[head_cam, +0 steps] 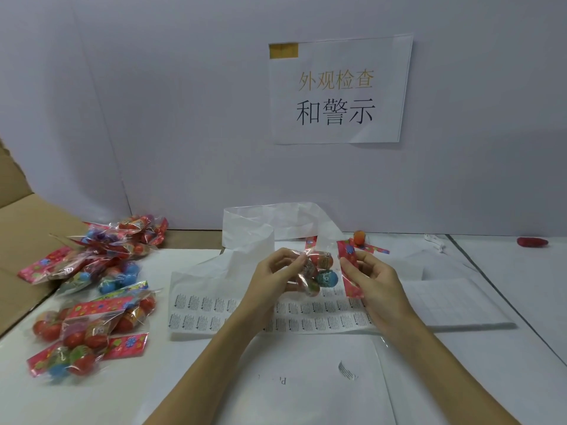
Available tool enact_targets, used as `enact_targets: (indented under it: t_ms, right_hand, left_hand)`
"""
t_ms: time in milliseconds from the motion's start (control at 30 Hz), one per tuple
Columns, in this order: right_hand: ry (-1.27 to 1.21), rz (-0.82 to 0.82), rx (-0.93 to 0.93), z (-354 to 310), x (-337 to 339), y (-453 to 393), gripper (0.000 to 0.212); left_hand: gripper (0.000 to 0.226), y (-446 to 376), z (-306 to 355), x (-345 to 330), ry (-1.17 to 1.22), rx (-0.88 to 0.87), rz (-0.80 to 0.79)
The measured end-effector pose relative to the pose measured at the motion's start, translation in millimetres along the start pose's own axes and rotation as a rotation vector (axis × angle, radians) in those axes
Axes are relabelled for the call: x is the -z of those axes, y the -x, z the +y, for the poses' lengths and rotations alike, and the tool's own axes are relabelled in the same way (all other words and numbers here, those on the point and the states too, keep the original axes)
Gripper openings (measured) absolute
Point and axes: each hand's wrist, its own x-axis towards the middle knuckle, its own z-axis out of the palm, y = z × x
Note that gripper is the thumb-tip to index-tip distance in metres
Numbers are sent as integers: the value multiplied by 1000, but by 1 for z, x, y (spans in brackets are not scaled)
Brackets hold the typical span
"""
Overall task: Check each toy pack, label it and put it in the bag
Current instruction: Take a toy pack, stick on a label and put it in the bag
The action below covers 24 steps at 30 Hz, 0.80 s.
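At frame centre I see my left hand (pixel 277 271) pinching the clear end of a toy pack (pixel 322 273) and my right hand (pixel 372 279) gripping its red header card. The slack film could slip or tear if I tug. The warning-label sheet (pixel 214 311) lies partly under my wrists; I cannot make out any bag.

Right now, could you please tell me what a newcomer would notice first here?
Probably the toy pack held up at centre between the left hand and right hand, above the warning label sheet. Next, the heap of toy packs at left and the paper sign on the wall.
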Motion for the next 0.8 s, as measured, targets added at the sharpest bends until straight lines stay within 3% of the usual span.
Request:
enact_targets:
  t_ms: [67, 200, 300, 467, 633, 800]
  right_hand:
    - [2, -49, -9, 0, 3, 0, 34]
    - [-4, -118, -44, 3, 5, -2, 26]
    - [-49, -106, -44, 2, 0, 0, 38]
    - [-10, -50, -24, 7, -1, -2, 18]
    - [41, -46, 0, 8, -1, -1, 11]
    - [64, -56, 20, 8, -2, 1, 8]
  left_hand:
    - [33, -1, -1, -1, 94, 19, 49]
    - [21, -3, 2, 2, 272, 98, 60]
    - [20, -2, 1, 0, 263, 119, 30]
    - [27, 1, -2, -5, 205, 81, -27]
    - [18, -1, -3, -4, 204, 117, -29]
    - [26, 0, -3, -6, 160, 128, -37]
